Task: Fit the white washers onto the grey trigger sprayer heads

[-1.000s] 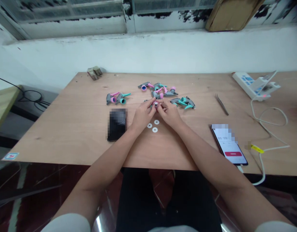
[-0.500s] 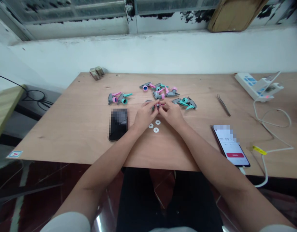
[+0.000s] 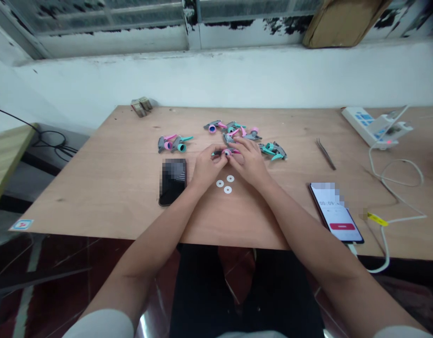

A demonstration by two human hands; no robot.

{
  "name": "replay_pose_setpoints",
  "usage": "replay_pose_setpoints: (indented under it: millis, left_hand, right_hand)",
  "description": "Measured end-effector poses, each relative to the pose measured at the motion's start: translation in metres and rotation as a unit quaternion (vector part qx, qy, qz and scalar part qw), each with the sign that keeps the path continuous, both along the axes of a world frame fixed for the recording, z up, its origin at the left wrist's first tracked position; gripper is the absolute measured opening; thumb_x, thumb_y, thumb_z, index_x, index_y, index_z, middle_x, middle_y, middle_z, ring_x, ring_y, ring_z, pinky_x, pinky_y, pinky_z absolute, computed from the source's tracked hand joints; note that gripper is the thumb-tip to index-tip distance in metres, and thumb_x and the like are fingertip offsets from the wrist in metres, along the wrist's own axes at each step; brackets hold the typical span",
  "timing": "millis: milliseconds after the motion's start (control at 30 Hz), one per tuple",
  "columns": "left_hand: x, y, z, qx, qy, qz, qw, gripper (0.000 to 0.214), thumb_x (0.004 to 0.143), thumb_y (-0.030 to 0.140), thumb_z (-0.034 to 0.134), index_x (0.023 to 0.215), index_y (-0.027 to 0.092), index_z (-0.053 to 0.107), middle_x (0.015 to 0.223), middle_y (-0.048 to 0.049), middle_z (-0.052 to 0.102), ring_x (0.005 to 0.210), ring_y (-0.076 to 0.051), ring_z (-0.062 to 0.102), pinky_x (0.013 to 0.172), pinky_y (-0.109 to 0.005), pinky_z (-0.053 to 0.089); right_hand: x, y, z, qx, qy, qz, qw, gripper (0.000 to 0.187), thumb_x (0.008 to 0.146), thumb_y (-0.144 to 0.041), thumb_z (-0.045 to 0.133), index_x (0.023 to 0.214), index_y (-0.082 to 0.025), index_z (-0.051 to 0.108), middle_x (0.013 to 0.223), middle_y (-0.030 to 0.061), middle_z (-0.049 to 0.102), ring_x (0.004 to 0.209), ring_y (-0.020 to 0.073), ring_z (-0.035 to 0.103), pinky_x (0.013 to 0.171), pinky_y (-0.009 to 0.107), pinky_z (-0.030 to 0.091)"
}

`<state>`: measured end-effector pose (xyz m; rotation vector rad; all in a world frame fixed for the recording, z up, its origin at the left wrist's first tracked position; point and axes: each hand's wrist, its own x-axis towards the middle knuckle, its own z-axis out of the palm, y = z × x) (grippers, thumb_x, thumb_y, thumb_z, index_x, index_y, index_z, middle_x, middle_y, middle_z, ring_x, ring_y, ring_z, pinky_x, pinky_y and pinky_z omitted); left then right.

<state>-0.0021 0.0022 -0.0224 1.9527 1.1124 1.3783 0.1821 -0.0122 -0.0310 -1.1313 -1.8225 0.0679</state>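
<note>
My left hand (image 3: pixel 206 170) and my right hand (image 3: pixel 248 163) meet over the table, their fingertips pinching a small grey plastic trigger-sprayer part (image 3: pixel 223 152) with a pink ring (image 3: pixel 228 152). Just below my hands lie several white flat washers (image 3: pixel 228 189). Beyond my fingers are piles of grey sprayer parts with pink and teal pieces (image 3: pixel 234 131), and another small group (image 3: pixel 174 143) lies to the left. A teal-and-grey group (image 3: pixel 273 150) sits close to my right hand.
The plywood table (image 3: pixel 96 197) holds a black phone (image 3: pixel 172 182) left of my hands and a lit phone (image 3: pixel 334 211) on a cable at right. Metal tweezers (image 3: pixel 326 154) and a white power strip (image 3: pixel 360 122) lie farther right. A small bundle (image 3: pixel 141 106) stands at the back edge.
My left hand has shifted slightly left, and the small part now shows more of its length between my fingertips. The table items have not visibly moved.
</note>
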Motion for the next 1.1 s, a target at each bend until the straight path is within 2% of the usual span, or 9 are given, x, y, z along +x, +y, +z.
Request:
replay_pose_setpoints:
  millis: [267, 467, 567, 667, 733, 833, 900, 967, 1100]
  left_hand:
    - [-0.004, -0.002, 0.005, 0.025, 0.051, -0.032, 0.998, 0.031, 0.091, 0.019, 0.071, 0.122, 0.022, 0.077, 0.127, -0.0094, 0.081, 0.121, -0.024, 0.076, 0.113, -0.042, 0.061]
    - [-0.038, 0.023, 0.024, 0.005, 0.095, 0.119, 0.988, 0.031, 0.098, 0.024, 0.062, 0.125, 0.021, 0.078, 0.130, -0.0110, 0.081, 0.125, -0.027, 0.073, 0.116, -0.045, 0.056]
    - [-0.072, 0.041, 0.028, -0.018, 0.221, 0.182, 0.958, 0.034, 0.093, 0.024, 0.068, 0.125, 0.016, 0.078, 0.136, -0.0159, 0.077, 0.133, -0.034, 0.068, 0.124, -0.053, 0.048]
    - [-0.097, 0.049, 0.029, -0.076, 0.313, 0.214, 0.923, 0.037, 0.091, 0.023, 0.069, 0.127, 0.017, 0.079, 0.134, -0.0170, 0.077, 0.128, -0.039, 0.069, 0.119, -0.061, 0.050]
    - [-0.102, 0.047, 0.031, -0.094, 0.334, 0.237, 0.907, 0.039, 0.091, 0.021, 0.068, 0.127, 0.022, 0.080, 0.129, -0.0150, 0.078, 0.123, -0.040, 0.071, 0.112, -0.064, 0.054]
    - [-0.100, 0.043, 0.034, -0.100, 0.343, 0.269, 0.894, 0.036, 0.091, 0.018, 0.065, 0.122, 0.026, 0.081, 0.124, -0.0142, 0.079, 0.117, -0.041, 0.071, 0.106, -0.064, 0.056]
    - [-0.097, 0.041, 0.035, -0.099, 0.331, 0.277, 0.897, 0.036, 0.091, 0.019, 0.064, 0.123, 0.026, 0.080, 0.127, -0.0140, 0.078, 0.118, -0.040, 0.070, 0.107, -0.060, 0.055]
    - [-0.096, 0.042, 0.035, -0.099, 0.312, 0.280, 0.902, 0.036, 0.092, 0.021, 0.064, 0.125, 0.026, 0.077, 0.131, -0.0136, 0.077, 0.120, -0.038, 0.069, 0.108, -0.058, 0.053]
    - [-0.100, 0.044, 0.032, -0.096, 0.287, 0.285, 0.910, 0.031, 0.093, 0.022, 0.063, 0.121, 0.024, 0.077, 0.130, -0.0133, 0.076, 0.119, -0.036, 0.068, 0.110, -0.055, 0.052]
  right_hand:
    - [-0.001, -0.001, -0.006, -0.062, -0.040, 0.077, 0.994, 0.027, 0.099, -0.028, 0.061, 0.122, -0.021, 0.074, 0.127, 0.0147, 0.078, 0.121, 0.0322, 0.071, 0.110, 0.049, 0.055]
    - [-0.008, 0.001, -0.014, -0.089, -0.113, 0.055, 0.988, 0.029, 0.095, -0.019, 0.062, 0.117, -0.023, 0.081, 0.130, 0.0146, 0.076, 0.126, 0.0344, 0.068, 0.113, 0.054, 0.053]
    - [-0.006, 0.008, -0.021, -0.105, -0.107, -0.012, 0.989, 0.040, 0.099, -0.017, 0.053, 0.128, -0.023, 0.080, 0.144, 0.0172, 0.071, 0.139, 0.0387, 0.062, 0.122, 0.066, 0.044]
    - [-0.003, 0.011, -0.018, -0.099, -0.097, -0.065, 0.988, 0.048, 0.098, -0.014, 0.052, 0.140, -0.019, 0.075, 0.161, 0.0203, 0.059, 0.154, 0.0439, 0.049, 0.128, 0.075, 0.033]
    - [0.000, 0.008, -0.008, -0.079, -0.093, -0.048, 0.991, 0.045, 0.095, -0.017, 0.058, 0.137, -0.017, 0.076, 0.158, 0.0211, 0.061, 0.150, 0.0429, 0.052, 0.126, 0.067, 0.041]
    - [0.005, -0.002, 0.010, -0.104, -0.110, 0.060, 0.987, 0.023, 0.093, -0.024, 0.069, 0.110, -0.023, 0.084, 0.123, 0.0138, 0.077, 0.114, 0.0324, 0.071, 0.100, 0.048, 0.058]
    - [0.009, -0.007, 0.015, -0.178, -0.130, 0.137, 0.966, 0.008, 0.089, -0.028, 0.079, 0.094, -0.025, 0.084, 0.100, 0.0070, 0.080, 0.089, 0.0245, 0.072, 0.079, 0.038, 0.057]
    - [0.013, -0.006, 0.013, -0.238, -0.132, 0.180, 0.945, 0.010, 0.082, -0.030, 0.088, 0.090, -0.026, 0.083, 0.087, 0.0029, 0.078, 0.077, 0.0198, 0.070, 0.067, 0.032, 0.052]
    - [0.016, 0.005, -0.002, -0.271, -0.110, 0.172, 0.941, 0.019, 0.076, -0.029, 0.095, 0.087, -0.024, 0.080, 0.083, 0.0014, 0.077, 0.072, 0.0169, 0.068, 0.062, 0.028, 0.048]
